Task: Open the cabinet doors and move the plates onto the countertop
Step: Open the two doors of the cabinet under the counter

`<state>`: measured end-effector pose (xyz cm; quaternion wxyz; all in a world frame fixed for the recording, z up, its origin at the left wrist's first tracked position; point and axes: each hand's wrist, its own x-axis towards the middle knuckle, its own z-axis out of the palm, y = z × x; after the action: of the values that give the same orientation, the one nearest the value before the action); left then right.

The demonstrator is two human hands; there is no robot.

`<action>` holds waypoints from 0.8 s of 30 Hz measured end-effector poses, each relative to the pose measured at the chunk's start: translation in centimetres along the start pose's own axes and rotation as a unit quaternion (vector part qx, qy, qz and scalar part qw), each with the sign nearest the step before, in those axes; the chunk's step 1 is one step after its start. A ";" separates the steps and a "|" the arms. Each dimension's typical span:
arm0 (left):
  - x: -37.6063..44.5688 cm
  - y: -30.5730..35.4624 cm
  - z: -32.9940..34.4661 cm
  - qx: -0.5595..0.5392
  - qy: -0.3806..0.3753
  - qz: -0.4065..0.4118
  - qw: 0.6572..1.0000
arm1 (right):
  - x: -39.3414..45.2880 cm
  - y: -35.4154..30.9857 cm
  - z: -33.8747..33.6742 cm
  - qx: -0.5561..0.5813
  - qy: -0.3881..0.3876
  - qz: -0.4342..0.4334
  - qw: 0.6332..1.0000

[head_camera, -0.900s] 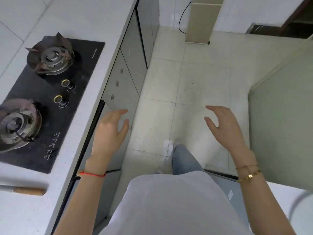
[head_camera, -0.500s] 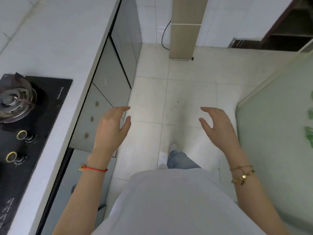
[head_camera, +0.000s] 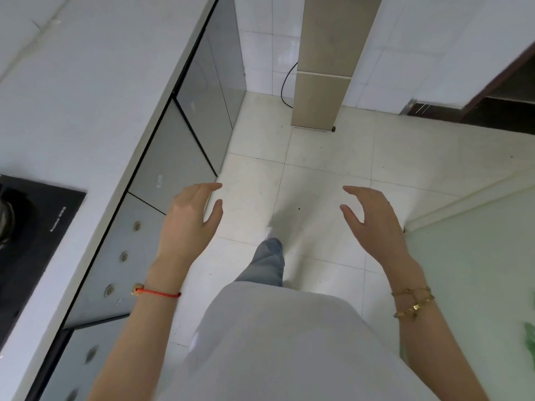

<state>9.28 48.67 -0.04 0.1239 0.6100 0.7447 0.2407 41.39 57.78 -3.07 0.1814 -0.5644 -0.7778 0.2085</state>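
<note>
A white countertop (head_camera: 95,91) runs along the left, with grey cabinet doors (head_camera: 176,157) shut beneath its edge. No plates are visible. My left hand (head_camera: 188,224) hovers in front of the doors, fingers apart, holding nothing and touching nothing. My right hand (head_camera: 373,221) is held out over the floor, also with fingers spread and nothing in it.
A black gas hob (head_camera: 26,241) sits in the countertop at the left edge. A beige tiled pillar (head_camera: 324,62) stands ahead with a black cable beside it. A pale green surface (head_camera: 474,273) borders the right. White floor tiles (head_camera: 327,157) lie between.
The view has moved forward along the counter: the hob has slid back and left out of frame, and the farther cabinet doors have come closer. Both hands stay spread and hold nothing.
</note>
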 end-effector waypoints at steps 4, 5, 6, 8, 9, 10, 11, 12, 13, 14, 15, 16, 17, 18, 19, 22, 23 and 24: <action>5.9 -0.5 2.2 -0.002 -0.002 -0.007 1.000 | 6.2 2.0 0.9 0.000 -0.012 0.008 1.000; 7.6 -0.7 2.7 -0.002 -0.001 -0.012 1.000 | 8.2 2.4 1.1 -0.002 -0.016 0.007 1.000; 9.4 -0.9 3.2 -0.001 -0.001 -0.018 1.000 | 10.2 2.8 1.3 -0.003 -0.021 0.003 1.000; 13.2 -1.2 3.8 0.003 -0.003 -0.036 0.999 | 14.8 3.2 1.4 -0.007 -0.029 -0.004 1.000; 15.3 -1.4 3.9 0.002 -0.003 -0.046 0.999 | 17.3 3.2 1.3 -0.008 -0.030 -0.008 0.999; 17.3 -1.5 4.0 0.000 -0.002 -0.056 0.998 | 19.9 3.2 1.1 -0.008 -0.029 -0.013 0.999; 19.4 -1.6 3.9 -0.003 0.000 -0.065 0.998 | 22.6 3.1 0.9 -0.007 -0.026 -0.020 0.999; 21.5 -1.7 3.9 -0.003 0.003 -0.070 0.998 | 25.3 2.9 0.7 -0.007 -0.022 -0.028 0.999; 23.7 -1.8 3.8 -0.003 0.005 -0.071 0.997 | 28.1 2.7 0.5 -0.009 -0.018 -0.036 0.999; 25.8 -2.0 3.8 -0.003 0.008 -0.073 0.997 | 30.7 2.6 0.4 -0.011 -0.016 -0.043 0.999; 27.7 -2.0 3.7 -0.002 0.011 -0.076 0.997 | 33.1 2.4 0.4 -0.012 -0.017 -0.050 0.999; 29.6 -2.0 3.7 -0.001 0.013 -0.079 0.997 | 35.3 2.1 0.4 -0.012 -0.020 -0.057 0.998; 31.3 -2.0 3.6 0.000 0.016 -0.082 0.996 | 37.5 1.9 0.4 -0.010 -0.023 -0.064 0.998; 32.8 -2.0 3.5 0.001 0.019 -0.087 0.996 | 39.5 1.6 0.5 -0.008 -0.027 -0.071 0.997; 34.3 -2.1 3.4 0.001 0.022 -0.094 0.995 | 41.3 1.4 0.6 -0.006 -0.033 -0.078 0.996; 38.1 -2.3 3.2 -0.003 0.035 -0.117 0.993 | 46.6 0.7 1.2 0.003 -0.059 -0.103 0.993; 39.3 -2.5 3.2 0.001 0.043 -0.122 0.992 | 48.5 0.5 1.5 0.007 -0.072 -0.114 0.991; 40.5 -2.8 3.3 0.006 0.051 -0.127 0.991 | 50.4 0.2 1.9 0.010 -0.087 -0.126 0.988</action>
<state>-0.65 88.16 0.15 0.1113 0.4984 0.8229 0.2490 25.66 105.66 -2.42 0.1435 -0.4400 -0.8534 0.2401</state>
